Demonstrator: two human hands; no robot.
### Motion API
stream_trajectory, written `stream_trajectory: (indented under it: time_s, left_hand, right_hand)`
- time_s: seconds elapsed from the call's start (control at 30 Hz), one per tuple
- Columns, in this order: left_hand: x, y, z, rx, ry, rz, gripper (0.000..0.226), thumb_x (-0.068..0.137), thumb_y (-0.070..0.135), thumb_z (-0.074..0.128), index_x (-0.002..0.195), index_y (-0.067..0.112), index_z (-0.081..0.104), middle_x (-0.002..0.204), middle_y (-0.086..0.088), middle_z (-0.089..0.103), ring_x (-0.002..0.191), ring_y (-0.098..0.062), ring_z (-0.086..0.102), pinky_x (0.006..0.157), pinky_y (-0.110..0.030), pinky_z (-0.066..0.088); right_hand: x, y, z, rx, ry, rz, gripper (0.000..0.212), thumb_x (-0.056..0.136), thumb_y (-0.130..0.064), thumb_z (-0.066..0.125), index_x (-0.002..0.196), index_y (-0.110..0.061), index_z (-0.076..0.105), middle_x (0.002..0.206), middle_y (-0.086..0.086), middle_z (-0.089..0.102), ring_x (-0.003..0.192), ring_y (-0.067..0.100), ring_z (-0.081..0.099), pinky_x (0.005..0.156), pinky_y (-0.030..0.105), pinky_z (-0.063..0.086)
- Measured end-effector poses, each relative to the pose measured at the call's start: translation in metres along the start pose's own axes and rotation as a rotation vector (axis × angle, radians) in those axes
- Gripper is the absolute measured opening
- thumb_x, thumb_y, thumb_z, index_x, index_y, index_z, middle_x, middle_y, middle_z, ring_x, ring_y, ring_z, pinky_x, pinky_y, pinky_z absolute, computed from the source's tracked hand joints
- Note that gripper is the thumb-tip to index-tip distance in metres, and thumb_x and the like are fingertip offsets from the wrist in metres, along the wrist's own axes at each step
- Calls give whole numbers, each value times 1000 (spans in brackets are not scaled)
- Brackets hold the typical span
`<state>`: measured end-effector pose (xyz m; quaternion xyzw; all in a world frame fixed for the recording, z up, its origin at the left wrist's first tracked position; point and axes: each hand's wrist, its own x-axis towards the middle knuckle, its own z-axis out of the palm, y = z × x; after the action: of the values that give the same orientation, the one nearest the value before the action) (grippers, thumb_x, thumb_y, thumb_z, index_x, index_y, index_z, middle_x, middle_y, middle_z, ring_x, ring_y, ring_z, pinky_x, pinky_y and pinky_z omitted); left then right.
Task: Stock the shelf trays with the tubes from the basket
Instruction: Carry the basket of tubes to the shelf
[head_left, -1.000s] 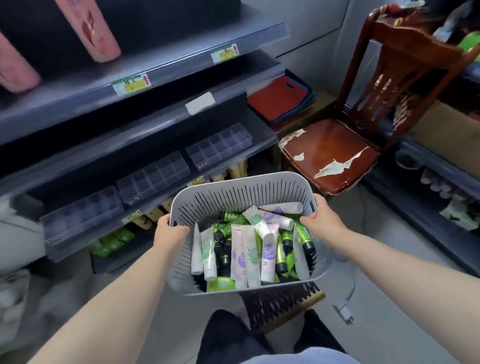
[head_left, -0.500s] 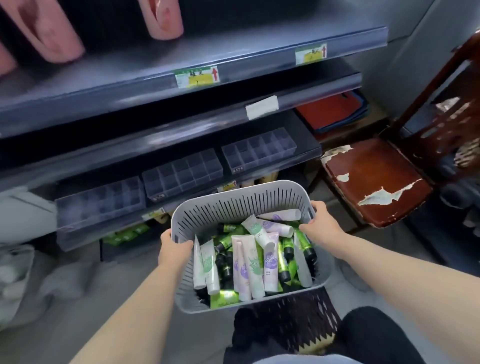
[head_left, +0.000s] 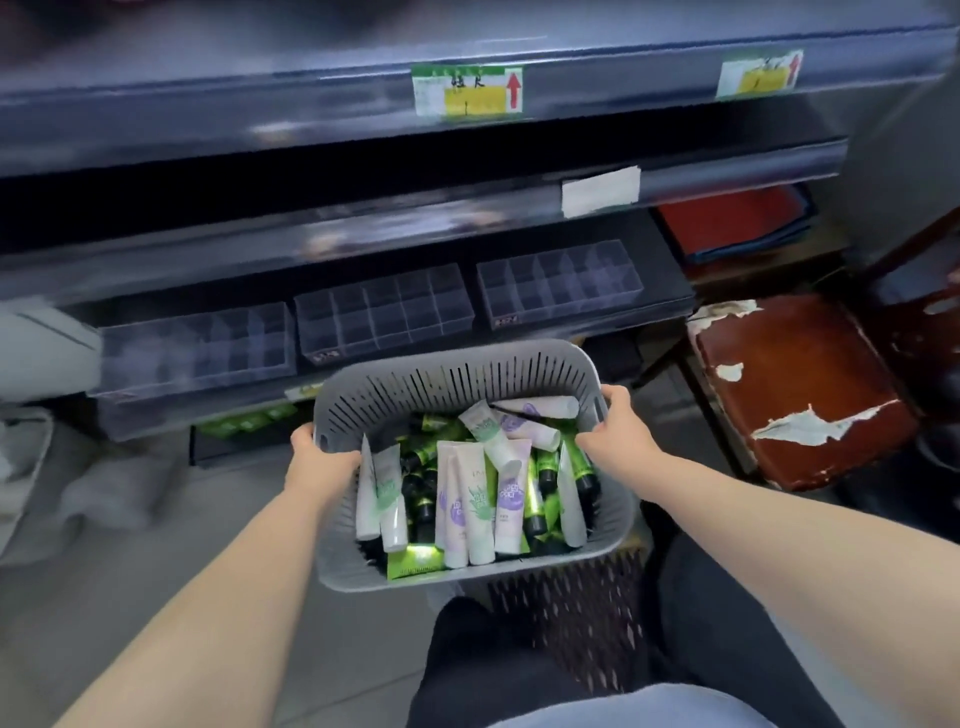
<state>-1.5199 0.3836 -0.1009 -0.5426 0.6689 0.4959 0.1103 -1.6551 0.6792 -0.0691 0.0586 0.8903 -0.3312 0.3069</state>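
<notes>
One dark metal shelf unit (head_left: 260, 104) fills the far side, three clear divided plastic trays (head_left: 384, 312) in a row on it. Nearer, a grey slotted plastic basket (head_left: 457, 379) holds white and green tubes (head_left: 475, 499); my left hand (head_left: 319, 462) and right hand (head_left: 618, 431) grip its side rims.

Motion blur smears left tray (head_left: 192, 345), dividers barely traceable. Print on shelf label (head_left: 467, 89) unreadable. Right edge cuts off chair (head_left: 795, 384), back mostly out of view. Lower tubes (head_left: 423, 499) in basket (head_left: 467, 569) buried under upper ones; count cannot be told.
</notes>
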Motion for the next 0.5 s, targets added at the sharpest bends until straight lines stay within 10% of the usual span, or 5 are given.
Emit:
stream_trajectory:
  time_s: [0.5]
  left_hand:
    - [72,-11,193,-36,71,-72,70,82,11,69,140,15,29,144,-12,43,114,-32,54,91,-40,49]
  right_hand:
    - [187,119,0,-78,-40,29,71,83,-17,62,138,-16,18,110,9,54,92,30,55,74,33,43]
